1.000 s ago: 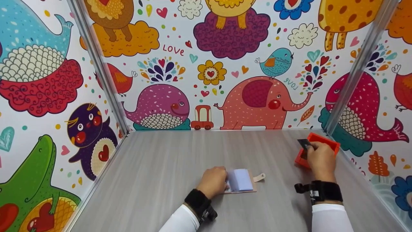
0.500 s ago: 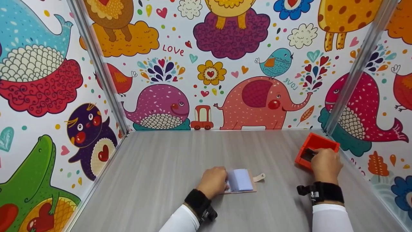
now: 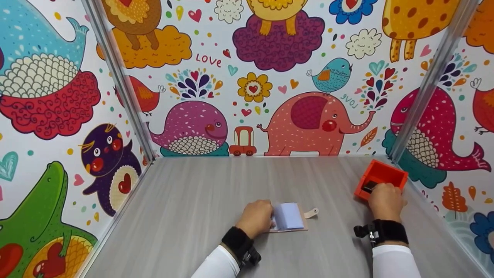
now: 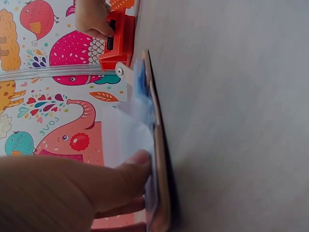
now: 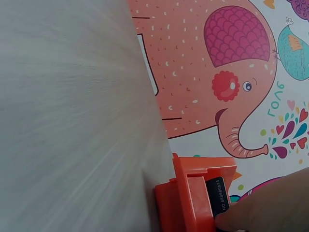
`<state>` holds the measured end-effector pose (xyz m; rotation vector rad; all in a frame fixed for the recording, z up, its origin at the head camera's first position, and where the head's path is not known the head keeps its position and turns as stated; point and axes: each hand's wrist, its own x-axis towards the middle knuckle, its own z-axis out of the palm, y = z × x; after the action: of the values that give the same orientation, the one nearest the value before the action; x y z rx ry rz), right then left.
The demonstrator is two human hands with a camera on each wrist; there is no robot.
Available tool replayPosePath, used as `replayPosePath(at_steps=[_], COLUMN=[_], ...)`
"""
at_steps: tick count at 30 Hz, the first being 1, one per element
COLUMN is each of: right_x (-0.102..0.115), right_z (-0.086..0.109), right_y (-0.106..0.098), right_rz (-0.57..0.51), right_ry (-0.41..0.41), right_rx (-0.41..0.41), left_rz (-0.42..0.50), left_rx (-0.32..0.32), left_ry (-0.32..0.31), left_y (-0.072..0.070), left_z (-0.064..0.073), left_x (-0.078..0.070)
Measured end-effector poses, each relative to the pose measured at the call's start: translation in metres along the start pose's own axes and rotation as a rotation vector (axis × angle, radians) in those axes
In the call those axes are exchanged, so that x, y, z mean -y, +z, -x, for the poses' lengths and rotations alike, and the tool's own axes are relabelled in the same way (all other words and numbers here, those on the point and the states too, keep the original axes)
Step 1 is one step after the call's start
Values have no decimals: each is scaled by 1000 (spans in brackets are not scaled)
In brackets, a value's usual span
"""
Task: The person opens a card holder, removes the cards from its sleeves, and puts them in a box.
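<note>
On the table, a card holder [image 3: 292,217] lies spread open, with clear plastic sleeves and a pale snap strap [image 3: 312,212]. My left hand [image 3: 255,218] grips its left part; in the left wrist view the thumb presses on the sleeves [image 4: 128,133]. At the right, my right hand [image 3: 386,200] reaches into an orange box [image 3: 388,175] and pinches a black card [image 3: 369,187]. Printed digits show on that card [image 5: 217,195] in the right wrist view, where the thumb touches its lower end. The hand hides part of the box's inside.
The grey table [image 3: 200,200] is bounded by printed walls [image 3: 247,112] at the back and both sides. Metal posts [image 3: 430,77] stand at the back corners, the right one close behind the orange box.
My right hand has lowered the black card from above the box's left side into the box, and has shifted slightly left in the last half second. My left hand and the card holder stay put.
</note>
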<state>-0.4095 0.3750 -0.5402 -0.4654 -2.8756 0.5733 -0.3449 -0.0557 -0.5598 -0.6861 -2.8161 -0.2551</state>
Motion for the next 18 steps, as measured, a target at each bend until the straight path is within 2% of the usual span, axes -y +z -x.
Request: replayPosePath(at_steps=[6,11,18], right_x=[-5,1,5], right_z=[-10,-3,3], right_y=[8,1,-3], right_rz=[-3,-10,0], right_ry=[12,4,-5], right_rx=[49,98,114], left_rz=[3,4,-1], left_rx=[1,4,-1], left_ry=[3,1,-4], left_y=[0,1,0], left_z=[0,0,1], left_x=[1,1,0])
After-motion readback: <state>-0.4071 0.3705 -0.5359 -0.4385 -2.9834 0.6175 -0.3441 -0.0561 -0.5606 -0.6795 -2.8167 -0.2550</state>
